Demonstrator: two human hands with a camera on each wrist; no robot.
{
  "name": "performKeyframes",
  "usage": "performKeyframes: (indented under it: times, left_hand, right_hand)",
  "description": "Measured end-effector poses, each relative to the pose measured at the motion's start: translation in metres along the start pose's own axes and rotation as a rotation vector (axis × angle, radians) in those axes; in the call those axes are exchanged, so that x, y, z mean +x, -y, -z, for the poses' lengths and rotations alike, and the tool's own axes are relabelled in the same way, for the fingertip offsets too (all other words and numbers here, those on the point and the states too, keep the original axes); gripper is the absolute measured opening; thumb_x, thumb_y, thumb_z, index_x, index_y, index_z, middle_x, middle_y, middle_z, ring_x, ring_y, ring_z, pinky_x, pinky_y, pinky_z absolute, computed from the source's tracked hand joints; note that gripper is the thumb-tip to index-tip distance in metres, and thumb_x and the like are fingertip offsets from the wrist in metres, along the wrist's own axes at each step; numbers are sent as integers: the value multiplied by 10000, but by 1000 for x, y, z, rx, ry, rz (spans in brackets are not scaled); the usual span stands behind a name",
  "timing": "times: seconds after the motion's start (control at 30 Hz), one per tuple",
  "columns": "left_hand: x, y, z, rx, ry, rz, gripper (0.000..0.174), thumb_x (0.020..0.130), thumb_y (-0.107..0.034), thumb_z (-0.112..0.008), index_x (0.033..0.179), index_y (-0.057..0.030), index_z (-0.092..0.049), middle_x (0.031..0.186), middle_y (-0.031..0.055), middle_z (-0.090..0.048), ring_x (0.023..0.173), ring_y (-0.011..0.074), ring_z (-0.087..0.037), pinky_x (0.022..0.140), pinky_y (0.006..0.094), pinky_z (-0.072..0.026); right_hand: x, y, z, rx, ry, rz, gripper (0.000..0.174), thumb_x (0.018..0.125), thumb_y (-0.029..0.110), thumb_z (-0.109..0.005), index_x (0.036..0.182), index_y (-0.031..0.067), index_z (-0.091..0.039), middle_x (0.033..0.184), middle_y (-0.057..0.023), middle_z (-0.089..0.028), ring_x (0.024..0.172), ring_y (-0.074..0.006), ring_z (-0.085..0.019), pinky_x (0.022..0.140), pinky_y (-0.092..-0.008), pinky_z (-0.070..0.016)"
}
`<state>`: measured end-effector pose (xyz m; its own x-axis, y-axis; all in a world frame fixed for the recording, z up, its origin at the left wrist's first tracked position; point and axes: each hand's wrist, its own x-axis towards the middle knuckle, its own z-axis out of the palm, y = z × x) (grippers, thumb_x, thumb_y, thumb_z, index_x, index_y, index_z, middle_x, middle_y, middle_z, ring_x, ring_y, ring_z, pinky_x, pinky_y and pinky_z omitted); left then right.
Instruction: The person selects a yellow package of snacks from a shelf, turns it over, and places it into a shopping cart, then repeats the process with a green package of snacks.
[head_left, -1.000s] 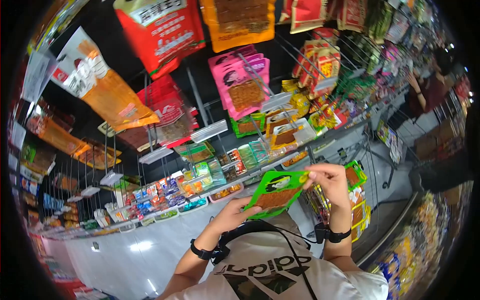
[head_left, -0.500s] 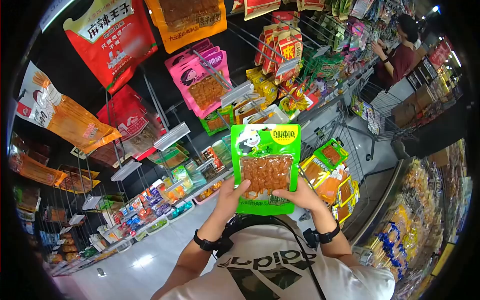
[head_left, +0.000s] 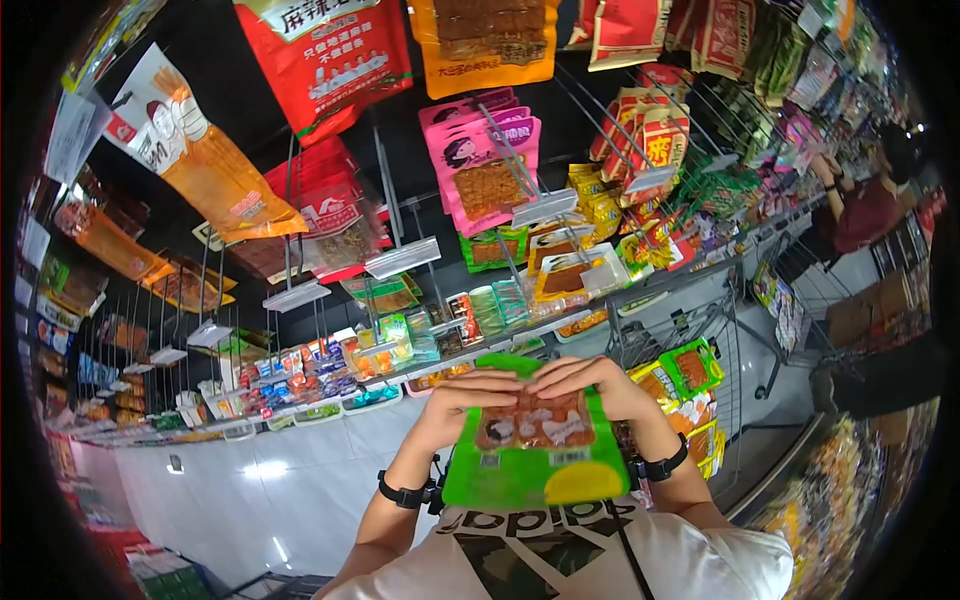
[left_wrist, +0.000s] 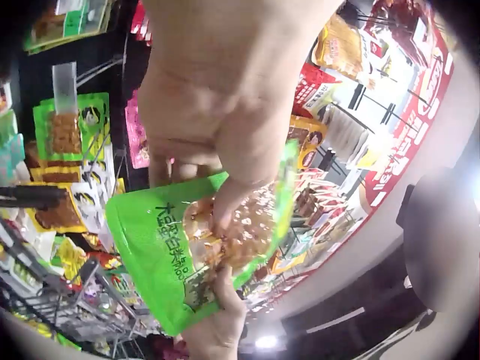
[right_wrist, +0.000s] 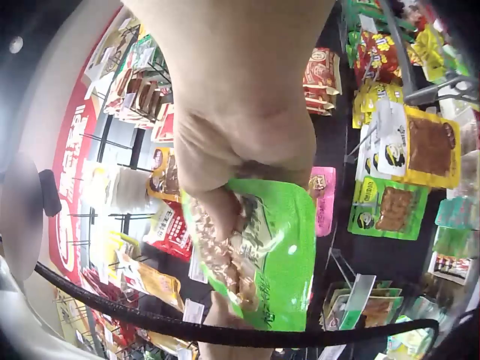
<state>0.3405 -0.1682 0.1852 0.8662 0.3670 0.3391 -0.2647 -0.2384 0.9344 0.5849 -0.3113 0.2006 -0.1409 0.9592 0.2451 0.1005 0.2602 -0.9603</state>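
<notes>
A green snack packet (head_left: 540,455) is held in front of the chest, its back side with small pictures and a barcode facing up. My left hand (head_left: 465,400) grips its far edge from the left, and my right hand (head_left: 600,388) grips the same edge from the right, fingers laid over the top. In the left wrist view the left thumb presses on the clear window of the packet (left_wrist: 150,247), with the other thumb close below. The right wrist view shows the right thumb on the brown contents of the packet (right_wrist: 289,262).
Hooks hold pink packets (head_left: 485,175), a red bag (head_left: 330,70) and an orange packet (head_left: 485,45) ahead. Small trays of sweets line the low shelf. A wire cart with green and yellow packets (head_left: 690,370) stands at the right. Another person (head_left: 870,205) is at the far right.
The packet has been turned from its printed front to its back and tipped down toward the chest. Both hands now lie over its far edge. The head view has shifted left.
</notes>
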Motion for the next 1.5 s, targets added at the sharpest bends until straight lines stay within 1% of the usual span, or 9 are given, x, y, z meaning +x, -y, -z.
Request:
performKeyframes:
  times: [0.33, 0.53, 0.73, 0.9, 1.0, 1.13, 1.27, 1.43, 1.5]
  left_hand:
    - [19, 7, -17, 131, -141, -163, 286, 828, -71, -715, 1110, -35, -753, 1146, 138, -730, 1106, 275, -678, 982, 402, -489]
    - [19, 12, -33, -122, -372, 375, 328, 838, -18, -761, 1152, 15, -669, 977, 94, -743, 945, 155, -662, 840, 298, -521]
    - [35, -7, -22, 195, -171, -129, 224, 837, -53, -778, 1043, 9, -716, 949, 93, -744, 911, 164, -680, 825, 300, -522]
    - [8, -11, -15, 84, -176, 377, 141, 864, -123, -744, 957, -19, -763, 1035, 108, -755, 981, 263, -706, 889, 398, -500]
    - [26, -10, -3, 275, -91, -263, 111, 819, -68, -792, 904, -12, -747, 936, 76, -749, 860, 196, -696, 781, 331, -520]
    - [-13, -10, 1, 95, -76, 301, 264, 796, -13, -742, 1059, -22, -750, 1078, 135, -741, 1000, 283, -697, 889, 380, -508]
    - [3, -15, 6, 134, -41, -108, 209, 830, -60, -782, 1031, -17, -742, 1005, 92, -750, 926, 186, -692, 846, 315, -513]
    - [-20, -13, 3, 88, -11, 451, 310, 760, -108, -805, 1061, -53, -761, 1130, 120, -733, 1051, 306, -689, 933, 404, -502]
    - [0, -17, 1, 177, 63, 15, 275, 783, -110, -802, 1050, -54, -765, 1142, 117, -729, 1051, 287, -687, 925, 394, -507]
  right_hand:
    - [15, -4, 33, 37, 90, 33, 319, 810, 76, -750, 1122, 9, -739, 1170, -159, -718, 1201, -300, -622, 1056, -434, -443]
    - [-7, -2, 40, -15, -121, -435, 471, 818, 151, -768, 1235, -31, -646, 1200, -141, -708, 1153, -222, -635, 977, -334, -491]
    - [7, 18, 44, 43, 67, -41, 315, 877, 90, -693, 1175, -12, -703, 1184, -160, -709, 1103, -229, -663, 957, -352, -509]
    - [-4, 15, 27, -185, -21, -250, 405, 823, 57, -715, 1224, 6, -686, 1240, -180, -683, 1186, -304, -632, 1027, -389, -469]
    - [4, 15, 21, -6, 43, -17, 390, 819, 50, -717, 1206, 10, -694, 1237, -181, -684, 1177, -293, -640, 1020, -386, -474]
    - [-18, 9, -7, 70, -168, -382, 392, 823, 104, -721, 1204, 14, -699, 1243, -204, -673, 1167, -301, -652, 1012, -381, -486]
    - [-10, 6, -17, -27, -96, 29, 295, 853, 112, -738, 1124, -2, -708, 1048, -159, -736, 972, -221, -693, 873, -339, -530]
    - [-37, 7, -32, -6, -240, -351, 325, 823, 66, -753, 1136, -8, -707, 1156, -184, -703, 1073, -231, -675, 932, -348, -513]
    - [-35, 8, -24, -21, -140, -212, 390, 805, 54, -758, 1187, -1, -695, 1216, -195, -689, 1137, -230, -663, 980, -356, -503]
